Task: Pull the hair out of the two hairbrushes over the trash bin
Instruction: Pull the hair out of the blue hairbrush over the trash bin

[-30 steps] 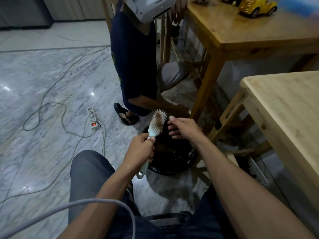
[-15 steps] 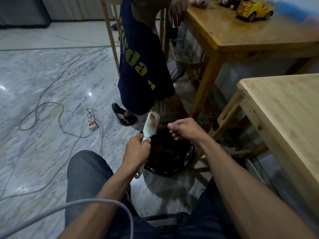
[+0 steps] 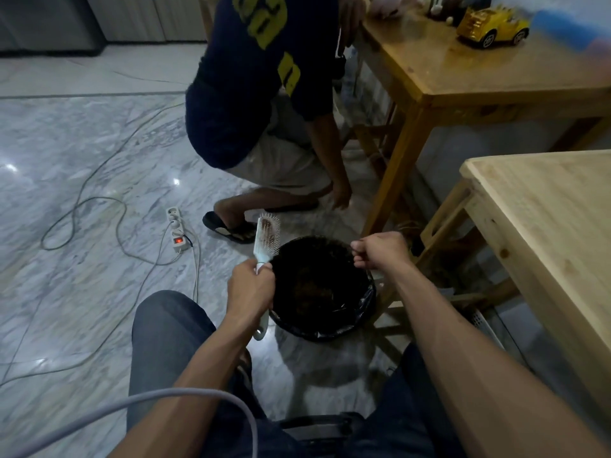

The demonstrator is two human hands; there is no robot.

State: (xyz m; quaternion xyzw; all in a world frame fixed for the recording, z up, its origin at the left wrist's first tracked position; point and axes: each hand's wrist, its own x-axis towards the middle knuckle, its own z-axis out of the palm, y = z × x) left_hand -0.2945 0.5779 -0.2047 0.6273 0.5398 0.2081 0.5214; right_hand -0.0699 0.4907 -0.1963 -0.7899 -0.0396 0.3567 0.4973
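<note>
One hairbrush (image 3: 267, 239) was in view, gripped by the left hand (image 3: 250, 285); a second brush could not be seen. Two hands were up: that left one, and the right hand (image 3: 380, 251), closed into a fist. One trash bin (image 3: 365, 312) sat between and below them. Two wooden tables (image 3: 463, 74) stood beyond and beside the right hand. One yellow toy truck (image 3: 492, 24), far past it. One power strip (image 3: 176, 229), out beyond the left hand. One other person (image 3: 251, 94), just past the brush.

marble floor (image 3: 66, 153), trash bin (image 3: 357, 325), power strip (image 3: 175, 229)
</note>
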